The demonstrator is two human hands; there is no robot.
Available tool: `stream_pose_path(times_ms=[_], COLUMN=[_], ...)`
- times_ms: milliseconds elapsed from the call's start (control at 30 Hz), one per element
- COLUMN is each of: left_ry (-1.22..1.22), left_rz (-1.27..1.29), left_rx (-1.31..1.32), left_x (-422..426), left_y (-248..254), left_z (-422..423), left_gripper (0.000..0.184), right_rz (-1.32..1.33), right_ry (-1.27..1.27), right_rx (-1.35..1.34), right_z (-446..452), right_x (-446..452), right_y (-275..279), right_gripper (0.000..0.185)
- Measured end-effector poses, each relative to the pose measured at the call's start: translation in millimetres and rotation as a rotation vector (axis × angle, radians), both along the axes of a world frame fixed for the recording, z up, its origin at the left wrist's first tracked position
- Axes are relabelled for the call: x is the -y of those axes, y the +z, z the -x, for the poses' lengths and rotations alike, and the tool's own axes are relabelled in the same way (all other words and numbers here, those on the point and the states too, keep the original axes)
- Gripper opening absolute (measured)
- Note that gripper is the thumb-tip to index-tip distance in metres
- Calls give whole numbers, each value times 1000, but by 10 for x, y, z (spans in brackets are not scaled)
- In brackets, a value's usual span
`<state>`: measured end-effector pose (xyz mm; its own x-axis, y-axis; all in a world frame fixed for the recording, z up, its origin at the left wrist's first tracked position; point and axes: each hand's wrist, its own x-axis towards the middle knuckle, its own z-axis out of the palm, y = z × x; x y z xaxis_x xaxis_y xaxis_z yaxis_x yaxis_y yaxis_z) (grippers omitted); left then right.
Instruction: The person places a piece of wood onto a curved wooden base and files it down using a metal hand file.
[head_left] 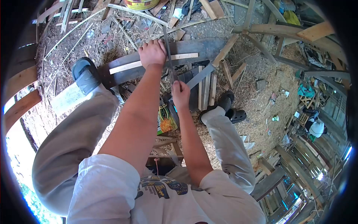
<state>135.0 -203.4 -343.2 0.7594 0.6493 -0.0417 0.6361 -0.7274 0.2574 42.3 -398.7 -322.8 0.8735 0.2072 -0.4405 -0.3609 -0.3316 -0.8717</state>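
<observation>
My right hand [180, 94] is wrapped round the handle of what looks like a hand saw [167, 46], its long dark blade seen nearly edge-on and pointing away from me. The blade crosses a pale wooden strip [128, 67] that lies along a dark, wide plank [186, 46]. Just left of the blade, my left hand [153, 53] presses down on the strip with its fingers curled over it. The fingertips are hidden from above. My sandalled left foot [87, 76] is at the plank's left end.
Short wood pieces [206, 87] lean below the plank, beside my right foot [225, 102]. A colourful bag [166, 119] lies under my arms. A yellow bucket [141, 3] stands at the top. Timber frames [276, 30] fill the right side; shavings and scraps cover the ground.
</observation>
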Motion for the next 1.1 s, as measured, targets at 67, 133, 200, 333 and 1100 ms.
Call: stream_pose_path(times_ms=[67, 133, 200, 333, 1100], left_ry=[3, 4, 0, 5, 31], left_rz=[-20, -20, -28, -11, 50], left_rx=[-9, -3, 0, -34, -7], left_x=[1, 17, -14, 44, 0], left_y=[16, 23, 11, 14, 42], left_z=[-18, -15, -42, 24, -27], left_gripper=[42, 42, 42, 42, 43], right_rz=[-4, -78, -39, -1, -39], right_ry=[-3, -58, -43, 31, -16], right_rx=[17, -37, -14, -26, 19], right_z=[202, 596, 450, -160, -71], right_x=[130, 468, 419, -18, -29], right_y=[-23, -318, -319, -112, -70], right_gripper=[29, 34, 33, 29, 37])
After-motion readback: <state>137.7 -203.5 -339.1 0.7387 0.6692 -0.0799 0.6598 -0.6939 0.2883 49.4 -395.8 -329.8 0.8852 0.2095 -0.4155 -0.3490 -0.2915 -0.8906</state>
